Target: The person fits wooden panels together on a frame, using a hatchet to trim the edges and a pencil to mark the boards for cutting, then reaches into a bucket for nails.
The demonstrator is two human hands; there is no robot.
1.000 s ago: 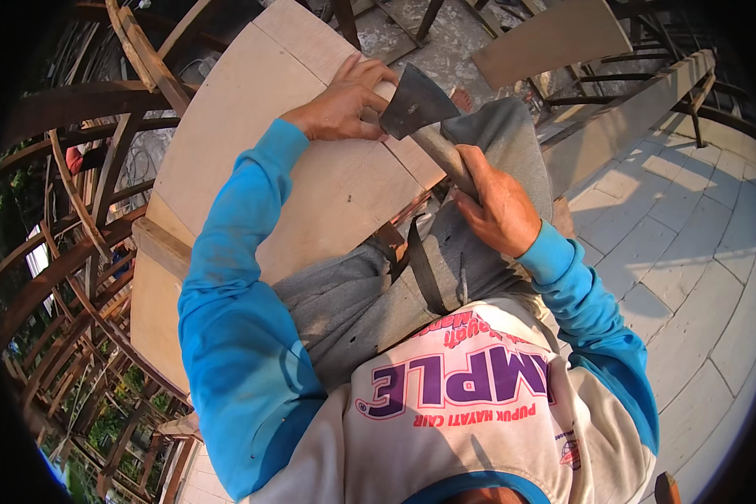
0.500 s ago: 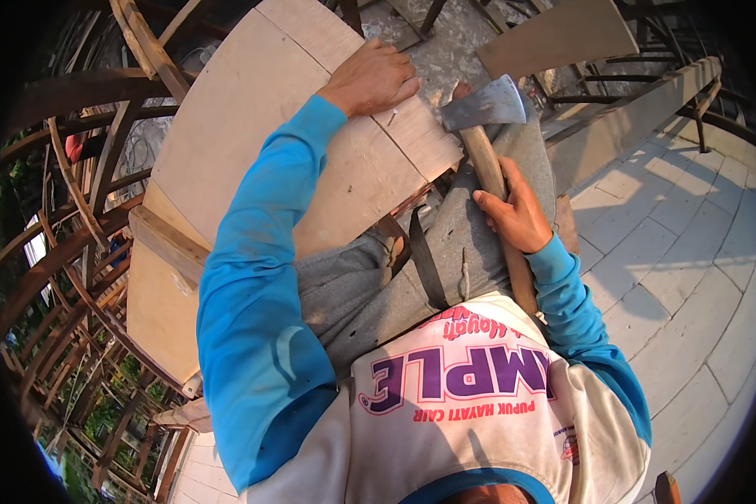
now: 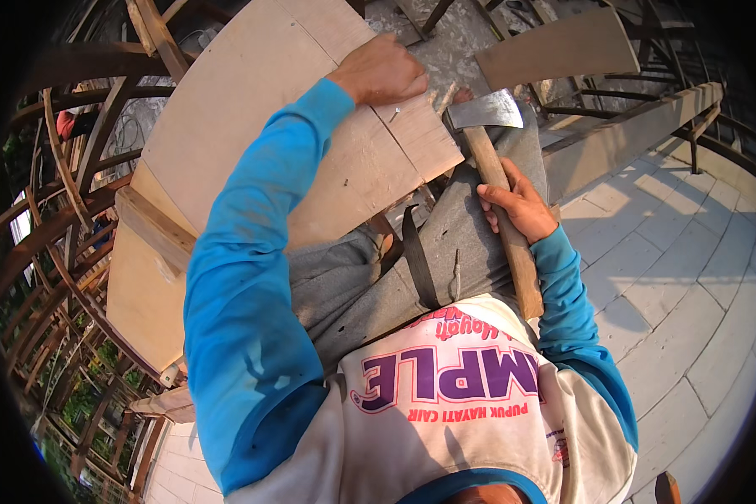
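Note:
My right hand (image 3: 521,202) is closed round the wooden handle of a hatchet (image 3: 501,160), which stands upright along my right thigh, its steel head at the top. My left hand (image 3: 382,71) rests on a thin plywood panel (image 3: 235,109), back up and curled like a fist; whatever its fingers hold, if anything, is hidden. Just below that hand, a nail (image 3: 396,114) sticks up at a slant from a strip of the panel. The hatchet head is to the right of the panel's corner, apart from it.
A wooden batten (image 3: 155,227) lies across a second plywood sheet (image 3: 143,311) at the left. Curved dark wooden ribs (image 3: 67,176) fill the left side. Another board (image 3: 563,50) lies at the far right, above a long plank (image 3: 630,126). Pale planking (image 3: 672,277) spreads to the right.
My left hand has shifted slightly right and curled more tightly on the panel. The hatchet has tipped a little, and its handle's lower end now shows fully beside my waist.

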